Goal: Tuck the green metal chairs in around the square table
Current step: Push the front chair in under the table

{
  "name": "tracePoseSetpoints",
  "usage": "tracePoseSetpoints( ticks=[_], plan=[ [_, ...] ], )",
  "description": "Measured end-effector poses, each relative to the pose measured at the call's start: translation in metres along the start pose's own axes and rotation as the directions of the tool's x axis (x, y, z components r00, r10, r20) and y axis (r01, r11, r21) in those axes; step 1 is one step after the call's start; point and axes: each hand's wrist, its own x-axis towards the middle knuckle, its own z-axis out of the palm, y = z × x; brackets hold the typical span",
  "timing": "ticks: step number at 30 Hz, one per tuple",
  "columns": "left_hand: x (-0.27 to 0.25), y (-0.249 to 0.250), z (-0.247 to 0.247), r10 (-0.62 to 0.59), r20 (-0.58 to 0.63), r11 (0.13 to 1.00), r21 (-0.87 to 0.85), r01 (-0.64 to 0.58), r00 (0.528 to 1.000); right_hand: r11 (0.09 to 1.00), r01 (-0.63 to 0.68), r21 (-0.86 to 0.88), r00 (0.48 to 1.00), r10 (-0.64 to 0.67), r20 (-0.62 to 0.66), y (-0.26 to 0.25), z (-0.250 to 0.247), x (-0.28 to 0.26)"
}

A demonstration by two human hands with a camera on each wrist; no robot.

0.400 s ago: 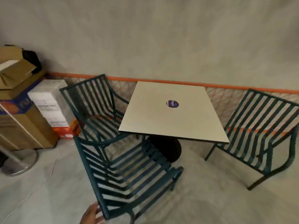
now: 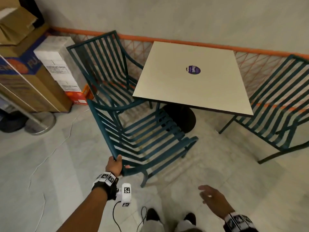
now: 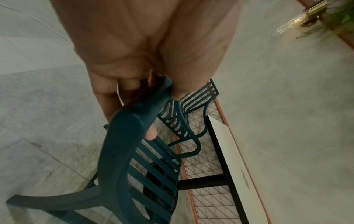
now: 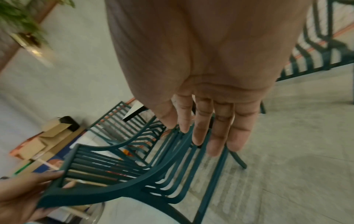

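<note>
A cream square table (image 2: 192, 77) on a black pedestal stands by the wall. Three green slatted metal chairs surround it. The near chair (image 2: 147, 141) stands turned at an angle, its seat partly under the table's front corner. My left hand (image 2: 117, 164) grips the corner of its backrest (image 3: 122, 136), fingers curled round the top rail. My right hand (image 2: 210, 196) hovers open and empty to the right of that chair, fingers spread (image 4: 216, 133). A second chair (image 2: 107, 67) sits at the table's left, a third (image 2: 280, 104) at its right.
Stacked cardboard boxes (image 2: 33, 67) and a round metal stand base (image 2: 40, 123) crowd the left corner. An orange lattice rail (image 2: 184, 42) runs along the wall behind the table. A thin white cable (image 2: 55, 148) trails over the tiled floor. My shoes (image 2: 170, 218) are below.
The view has tilted down and closer. My left hand has closed round the near chair's backrest corner, and my right hand has come into view, open.
</note>
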Motion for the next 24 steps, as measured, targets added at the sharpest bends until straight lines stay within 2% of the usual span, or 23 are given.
tracePoseSetpoints(
  ticks=[4, 5, 6, 7, 9, 10, 11, 12, 13, 14, 15, 16, 17, 18, 20, 22, 24],
  plan=[
    [-0.067, 0.030, 0.017, -0.081, 0.105, 0.995, -0.055, 0.087, 0.991, 0.984, 0.181, -0.006, 0.983, -0.180, 0.046, -0.050, 0.017, 0.010],
    [-0.092, 0.036, 0.027, -0.101, 0.163, 0.994, -0.027, 0.106, 0.981, 0.973, 0.229, -0.001, 0.972, -0.229, 0.059, -0.062, 0.022, 0.012],
    [-0.122, 0.039, 0.037, -0.120, 0.282, 0.992, 0.075, 0.103, 0.952, 0.967, 0.254, -0.001, 0.964, -0.253, 0.079, -0.075, 0.026, 0.012],
    [-0.144, 0.037, 0.046, -0.151, 0.425, 0.974, 0.216, 0.063, 0.893, 0.959, 0.284, 0.005, 0.954, -0.283, 0.099, -0.085, 0.032, 0.014],
    [-0.191, 0.049, 0.063, -0.248, 0.705, 0.903, 0.417, -0.106, 0.664, 0.947, 0.320, -0.015, 0.941, -0.315, 0.121, -0.099, 0.043, 0.019],
    [-0.200, 0.055, 0.068, -0.269, 0.758, 0.867, 0.459, -0.193, 0.594, 0.942, 0.333, -0.045, 0.938, -0.325, 0.121, -0.102, 0.048, 0.021],
    [-0.202, 0.059, 0.072, -0.219, 0.764, 0.836, 0.468, -0.286, 0.607, 0.938, 0.338, -0.083, 0.937, -0.326, 0.126, -0.103, 0.052, 0.022],
    [-0.196, 0.063, 0.073, -0.092, 0.725, 0.780, 0.478, -0.403, 0.683, 0.938, 0.327, -0.116, 0.940, -0.311, 0.138, -0.103, 0.054, 0.022],
    [-0.185, 0.069, 0.072, 0.087, 0.639, 0.677, 0.525, -0.516, 0.765, 0.941, 0.309, -0.140, 0.945, -0.287, 0.154, -0.101, 0.055, 0.022],
    [-0.171, 0.075, 0.067, 0.265, 0.537, 0.545, 0.602, -0.584, 0.801, 0.948, 0.277, -0.160, 0.953, -0.250, 0.172, -0.097, 0.057, 0.023],
    [-0.157, 0.079, 0.061, 0.414, 0.458, 0.434, 0.660, -0.613, 0.787, 0.953, 0.247, -0.178, 0.959, -0.215, 0.182, -0.093, 0.058, 0.023],
    [-0.143, 0.082, 0.055, 0.500, 0.428, 0.359, 0.689, -0.630, 0.753, 0.955, 0.223, -0.197, 0.965, -0.189, 0.180, -0.088, 0.059, 0.024],
    [-0.128, 0.084, 0.049, 0.517, 0.441, 0.293, 0.714, -0.636, 0.734, 0.949, 0.220, -0.225, 0.969, -0.186, 0.164, -0.084, 0.060, 0.025],
    [-0.116, 0.086, 0.044, 0.483, 0.474, 0.223, 0.746, -0.627, 0.736, 0.941, 0.230, -0.249, 0.969, -0.199, 0.144, -0.080, 0.061, 0.028],
    [-0.094, 0.090, 0.035, 0.373, 0.520, 0.046, 0.817, -0.575, 0.769, 0.925, 0.254, -0.283, 0.966, -0.230, 0.114, -0.074, 0.061, 0.031],
    [-0.077, 0.090, 0.030, 0.290, 0.512, -0.121, 0.858, -0.499, 0.809, 0.910, 0.273, -0.311, 0.962, -0.249, 0.116, -0.075, 0.059, 0.032],
    [-0.068, 0.090, 0.031, 0.297, 0.488, -0.197, 0.872, -0.448, 0.820, 0.899, 0.285, -0.332, 0.958, -0.251, 0.142, -0.074, 0.055, 0.034]
  ],
)
